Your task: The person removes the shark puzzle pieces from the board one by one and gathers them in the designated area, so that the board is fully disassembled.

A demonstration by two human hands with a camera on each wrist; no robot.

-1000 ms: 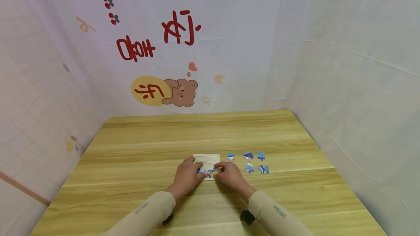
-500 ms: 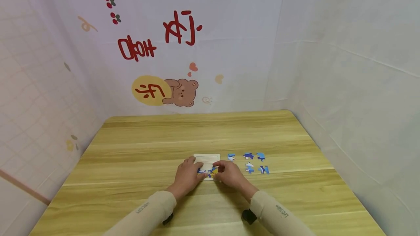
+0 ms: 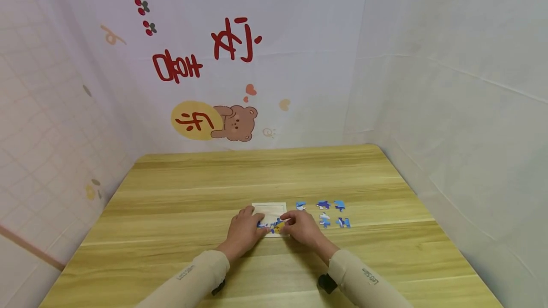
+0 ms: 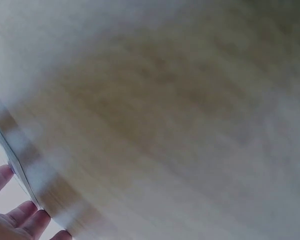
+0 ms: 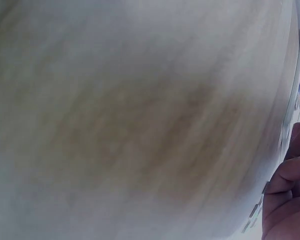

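Note:
A white puzzle tray (image 3: 269, 204) lies flat on the table in the head view, with blue, white and yellow pieces along its near side. My left hand (image 3: 243, 228) rests on the tray's left side, its thumb over the lower pieces. Fingertips (image 4: 32, 206) line the tray's edge in the left wrist view. At the right side, my right hand (image 3: 300, 227) pinches a yellow and blue puzzle piece (image 3: 280, 226) between thumb and index finger, low against the tray. Its other fingers (image 5: 290, 172) are curled in the right wrist view.
To the right of the tray lie several loose blue and white puzzle pieces (image 3: 323, 204). The wooden table (image 3: 192, 175) meets a white printed cloth (image 3: 317, 108) at its back and sides.
The right thumb and index finger shift slightly at the tray's right side, and more of the yellow piece shows. The left hand stays in place.

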